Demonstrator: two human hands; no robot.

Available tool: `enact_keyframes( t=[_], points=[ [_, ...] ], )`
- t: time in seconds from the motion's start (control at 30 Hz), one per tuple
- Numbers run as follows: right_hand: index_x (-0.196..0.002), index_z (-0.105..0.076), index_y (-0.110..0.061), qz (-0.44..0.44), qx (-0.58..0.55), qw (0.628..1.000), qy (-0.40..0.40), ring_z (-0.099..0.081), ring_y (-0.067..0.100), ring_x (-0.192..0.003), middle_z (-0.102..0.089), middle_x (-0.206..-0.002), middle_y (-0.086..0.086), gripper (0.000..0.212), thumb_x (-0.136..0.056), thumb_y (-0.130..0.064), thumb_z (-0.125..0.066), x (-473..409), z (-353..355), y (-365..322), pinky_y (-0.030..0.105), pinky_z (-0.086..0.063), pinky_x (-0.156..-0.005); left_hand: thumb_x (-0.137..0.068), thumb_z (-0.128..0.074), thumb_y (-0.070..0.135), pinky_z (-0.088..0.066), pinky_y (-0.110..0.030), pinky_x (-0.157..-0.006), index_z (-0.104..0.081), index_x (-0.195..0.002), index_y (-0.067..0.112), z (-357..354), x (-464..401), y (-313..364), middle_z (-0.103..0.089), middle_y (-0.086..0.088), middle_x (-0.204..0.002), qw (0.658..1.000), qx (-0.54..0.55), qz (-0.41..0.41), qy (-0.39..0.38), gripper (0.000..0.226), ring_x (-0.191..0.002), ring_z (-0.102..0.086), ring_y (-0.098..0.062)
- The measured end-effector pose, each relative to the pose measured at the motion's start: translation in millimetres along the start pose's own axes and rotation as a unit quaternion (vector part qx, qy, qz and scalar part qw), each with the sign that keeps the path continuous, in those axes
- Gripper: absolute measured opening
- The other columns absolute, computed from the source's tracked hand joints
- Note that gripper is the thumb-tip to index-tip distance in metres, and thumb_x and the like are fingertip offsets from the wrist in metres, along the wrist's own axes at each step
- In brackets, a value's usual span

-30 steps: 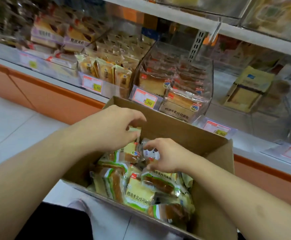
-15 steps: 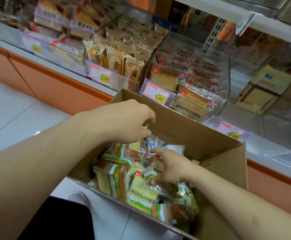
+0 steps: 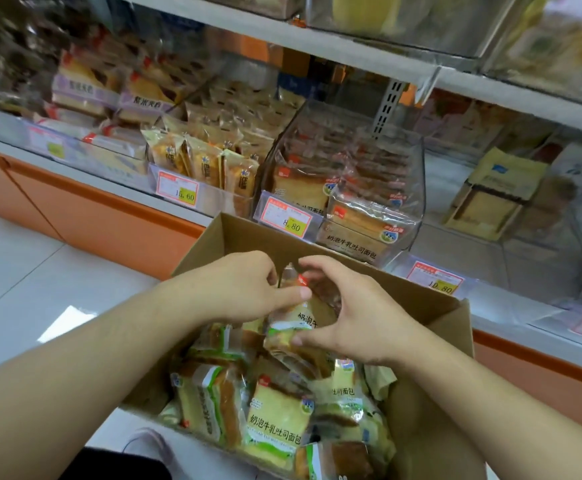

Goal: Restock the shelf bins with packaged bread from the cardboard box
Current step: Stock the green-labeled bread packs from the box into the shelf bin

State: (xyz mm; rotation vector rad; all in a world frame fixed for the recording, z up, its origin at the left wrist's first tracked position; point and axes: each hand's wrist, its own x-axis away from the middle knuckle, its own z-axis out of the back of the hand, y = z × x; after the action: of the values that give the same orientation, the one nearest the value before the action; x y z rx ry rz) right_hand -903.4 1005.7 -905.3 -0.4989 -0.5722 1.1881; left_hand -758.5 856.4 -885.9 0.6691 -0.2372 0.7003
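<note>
An open cardboard box [image 3: 431, 306] in front of me holds several green-and-yellow packaged bread slices [image 3: 277, 420]. My left hand [image 3: 244, 289] and my right hand [image 3: 355, 313] both hold one bread pack [image 3: 296, 322], lifted upright above the pile inside the box. The left thumb and fingers pinch its upper left side; the right thumb and fingers curl round its top and lower right. Just beyond the box stands a clear shelf bin [image 3: 410, 188] with the same kind of toast packs stacked inside.
A white shelf [image 3: 137, 195] carries more clear bins: small yellow cake packs [image 3: 203, 164] left of the toast bin, purple-labelled packs [image 3: 81, 91] further left, brown packs [image 3: 497, 192] to the right. Price tags front the bins. An upper shelf [image 3: 369, 53] overhangs. White tiled floor lies left.
Both hands have come together and lifted one bread pack up out of the pile. The view has tilted up toward the shelf.
</note>
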Motion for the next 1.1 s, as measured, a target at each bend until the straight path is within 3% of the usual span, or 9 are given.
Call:
enact_keyframes(
  t=[0.07, 0.23, 0.33, 0.43, 0.5, 0.6, 0.77, 0.87, 1.1],
  points=[
    [-0.156, -0.038, -0.040, 0.030, -0.006, 0.999, 0.035, -0.049, -0.007, -0.132, -0.053, -0.144, -0.024, 0.110, -0.064, -0.050, -0.097, 4.8, 10.4, -8.8, 0.018, -0.041, -0.112, -0.078, -0.070, 0.075, -0.057, -0.035, -0.070, -0.072, -0.090, 0.019, 0.1, 0.9, 8.3, -0.075, 0.001, -0.072, 0.997, 0.081, -0.004, -0.002, 0.057, -0.059, -0.064, -0.013],
    [-0.158, -0.031, -0.046, 0.072, 0.017, 0.996, 0.046, -0.033, -0.010, -0.143, -0.040, -0.154, -0.028, 0.110, -0.068, -0.052, -0.094, 10.8, 31.1, -12.0, 0.021, -0.032, -0.120, -0.084, -0.086, 0.029, -0.047, -0.027, -0.055, -0.060, -0.069, 0.021, 7.2, 4.3, 15.0, -0.052, 0.008, -0.049, 0.974, 0.210, -0.054, 0.069, 0.031, -0.046, -0.050, -0.010],
    [-0.159, -0.030, -0.046, 0.076, 0.039, 0.992, 0.091, -0.024, -0.003, -0.152, -0.032, -0.160, -0.027, 0.100, -0.077, -0.048, -0.089, 7.9, 51.0, -1.6, 0.036, -0.030, -0.126, -0.084, -0.086, 0.024, -0.051, -0.027, -0.055, -0.070, -0.089, 0.030, 17.0, 8.0, 14.3, -0.048, 0.006, -0.062, 0.967, 0.221, -0.101, 0.080, 0.017, -0.051, -0.051, -0.010],
    [-0.158, -0.037, -0.042, 0.080, 0.059, 0.987, 0.125, -0.034, -0.001, -0.149, -0.039, -0.159, -0.024, 0.090, -0.082, -0.042, -0.087, 2.4, 66.3, 5.0, 0.037, -0.034, -0.124, -0.084, -0.086, 0.021, -0.056, -0.028, -0.067, -0.068, -0.103, 0.031, 31.4, 12.9, 16.5, -0.064, 0.015, -0.072, 0.963, 0.212, -0.132, 0.099, 0.028, -0.064, -0.063, -0.004],
    [-0.151, -0.048, -0.042, 0.083, 0.081, 0.985, 0.130, -0.049, -0.004, -0.135, -0.054, -0.147, -0.025, 0.073, -0.086, -0.040, -0.083, -1.5, 72.1, 4.7, 0.033, -0.044, -0.115, -0.083, -0.085, 0.016, -0.053, -0.023, -0.080, -0.069, -0.108, 0.035, 43.1, 16.5, 20.0, -0.073, 0.022, -0.091, 0.957, 0.191, -0.189, 0.112, 0.035, -0.087, -0.070, 0.000],
    [-0.129, -0.066, -0.037, 0.112, 0.098, 0.974, 0.173, -0.062, -0.005, -0.108, -0.068, -0.118, -0.026, 0.040, -0.091, -0.035, -0.079, -9.2, 76.5, -4.0, 0.026, -0.053, -0.095, -0.084, -0.081, 0.004, -0.055, -0.024, -0.095, -0.070, -0.121, 0.029, 58.5, 14.6, 20.1, -0.074, 0.015, -0.110, 0.938, 0.173, -0.259, 0.153, 0.046, -0.109, -0.069, -0.004],
    [-0.121, -0.069, -0.029, 0.142, 0.025, 0.948, 0.283, -0.065, 0.003, -0.104, -0.071, -0.110, -0.018, 0.029, -0.094, -0.024, -0.078, -34.8, 84.7, -18.7, 0.025, -0.054, -0.090, -0.085, -0.076, 0.024, -0.054, -0.031, -0.099, -0.066, -0.131, 0.031, 86.3, -1.6, 16.2, -0.068, 0.018, -0.122, 0.899, 0.114, -0.294, 0.303, 0.048, -0.117, -0.063, -0.005],
    [-0.117, -0.070, -0.029, 0.144, 0.014, 0.934, 0.327, -0.066, 0.002, -0.096, -0.070, -0.102, -0.020, 0.025, -0.094, -0.022, -0.078, -51.5, 89.2, -21.1, 0.025, -0.055, -0.085, -0.084, -0.079, 0.034, -0.051, -0.024, -0.091, -0.067, -0.130, 0.035, 93.3, -16.6, 15.8, -0.064, 0.019, -0.117, 0.886, 0.069, -0.248, 0.385, 0.047, -0.105, -0.060, -0.001],
    [-0.118, -0.068, -0.029, 0.115, 0.053, 0.929, 0.347, -0.061, 0.000, -0.095, -0.066, -0.103, -0.021, 0.027, -0.094, -0.025, -0.079, -64.4, 94.3, -11.0, 0.002, -0.042, -0.084, -0.087, -0.081, 0.028, -0.045, -0.006, -0.085, -0.064, -0.118, 0.044, 91.9, -47.6, 22.5, -0.066, 0.030, -0.104, 0.894, 0.088, -0.234, 0.371, 0.039, -0.102, -0.059, 0.014]
  ],
)
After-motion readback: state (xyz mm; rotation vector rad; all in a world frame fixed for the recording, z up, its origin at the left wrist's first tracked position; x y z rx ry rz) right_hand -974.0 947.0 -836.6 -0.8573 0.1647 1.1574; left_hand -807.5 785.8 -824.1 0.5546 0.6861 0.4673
